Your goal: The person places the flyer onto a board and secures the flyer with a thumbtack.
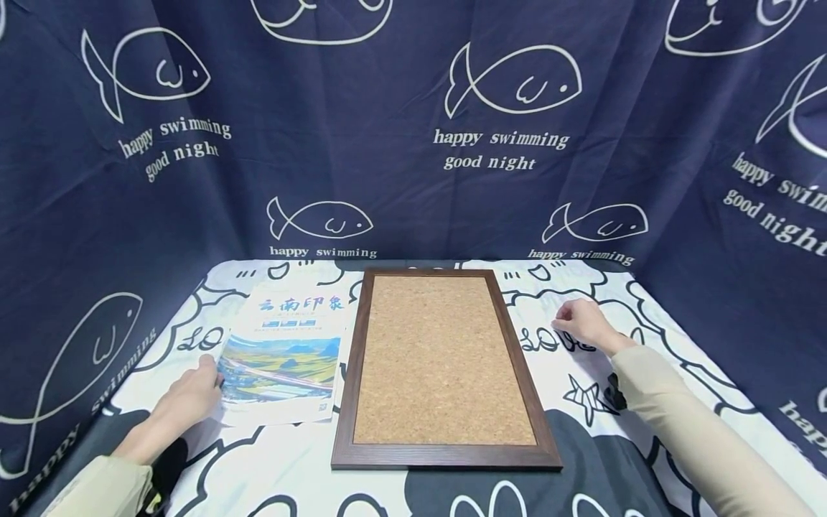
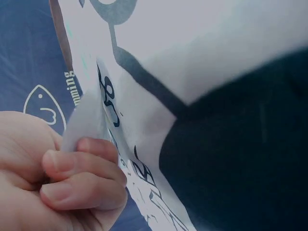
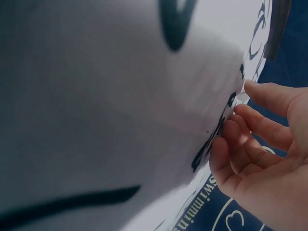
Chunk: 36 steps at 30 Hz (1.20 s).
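A poster (image 1: 281,366) with a landscape picture and Chinese lettering lies on the cloth left of a brown-framed cork board (image 1: 446,359). My left hand (image 1: 192,391) grips the poster's left edge. In the left wrist view, the curled fingers (image 2: 84,178) hold a pale sheet edge (image 2: 89,118). To the right of the board, my right hand (image 1: 584,323) is low over the cloth's lettering. Between its thumb and forefinger, the right wrist view shows a small clear piece (image 3: 242,96), its kind too small to tell. The other fingers (image 3: 228,156) are bent near the cloth.
A white cloth (image 1: 291,467) with black drawings covers the table. Dark blue curtains (image 1: 413,179) printed with fish stand behind and at both sides. The cork board lies flat between my two hands, its raised wooden frame close to the poster's right edge.
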Available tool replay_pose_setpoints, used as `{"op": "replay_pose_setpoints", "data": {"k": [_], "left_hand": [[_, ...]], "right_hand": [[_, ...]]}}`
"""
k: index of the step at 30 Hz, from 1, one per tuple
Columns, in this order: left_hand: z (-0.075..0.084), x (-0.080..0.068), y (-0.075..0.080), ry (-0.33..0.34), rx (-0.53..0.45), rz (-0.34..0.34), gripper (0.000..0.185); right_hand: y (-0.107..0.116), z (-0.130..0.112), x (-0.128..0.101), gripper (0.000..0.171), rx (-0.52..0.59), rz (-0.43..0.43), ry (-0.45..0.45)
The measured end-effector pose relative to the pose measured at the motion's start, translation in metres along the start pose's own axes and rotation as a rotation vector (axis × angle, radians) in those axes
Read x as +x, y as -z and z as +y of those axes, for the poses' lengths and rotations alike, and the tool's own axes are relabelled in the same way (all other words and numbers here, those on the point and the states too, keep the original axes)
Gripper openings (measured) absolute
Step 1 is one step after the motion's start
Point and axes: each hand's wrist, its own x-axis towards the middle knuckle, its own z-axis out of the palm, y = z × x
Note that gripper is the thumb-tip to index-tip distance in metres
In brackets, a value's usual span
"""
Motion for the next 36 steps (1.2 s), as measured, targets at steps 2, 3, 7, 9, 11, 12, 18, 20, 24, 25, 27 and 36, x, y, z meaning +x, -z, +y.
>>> {"op": "replay_pose_setpoints", "data": {"k": [2, 3, 7, 9, 11, 12, 18, 20, 24, 25, 27, 36], "left_hand": [[-0.002, 0.000, 0.001, 0.005, -0.010, 0.015, 0.035], [-0.003, 0.000, 0.002, 0.001, -0.017, 0.030, 0.034], [-0.008, 0.001, 0.003, -0.031, -0.088, 0.090, 0.031], [-0.009, 0.002, 0.002, -0.052, -0.143, 0.115, 0.032], [-0.010, 0.002, 0.002, -0.062, -0.201, 0.127, 0.036], [-0.010, 0.003, 0.002, -0.061, -0.227, 0.128, 0.038], [-0.012, 0.004, 0.000, -0.035, -0.343, 0.135, 0.050], [-0.013, 0.005, -0.002, -0.040, -0.351, 0.164, 0.054], [-0.012, 0.007, -0.004, -0.053, -0.363, 0.215, 0.062], [-0.011, 0.007, -0.005, -0.054, -0.356, 0.231, 0.062], [-0.007, 0.007, -0.004, -0.055, -0.373, 0.232, 0.063], [0.018, 0.005, -0.013, -0.068, -0.394, 0.234, 0.071]], "right_hand": [[-0.001, 0.000, 0.000, 0.013, -0.005, 0.000, -0.005], [-0.001, 0.000, 0.000, 0.013, -0.009, 0.002, -0.003], [0.000, -0.002, 0.000, 0.011, -0.015, 0.007, -0.002], [0.000, -0.002, 0.001, 0.011, -0.016, 0.006, 0.002], [0.001, -0.002, 0.001, 0.011, -0.016, 0.003, 0.002], [0.001, -0.002, 0.001, 0.011, -0.016, 0.002, 0.003], [0.001, 0.000, 0.001, 0.007, -0.026, 0.005, 0.025], [0.001, -0.001, 0.001, 0.006, -0.021, 0.004, 0.035], [0.001, 0.000, 0.000, 0.005, -0.021, 0.007, 0.044], [0.002, 0.000, 0.000, 0.005, -0.020, 0.005, 0.041], [0.002, 0.000, 0.000, 0.006, -0.020, 0.000, 0.034], [0.003, -0.004, 0.000, 0.007, -0.002, -0.018, 0.004]]}}
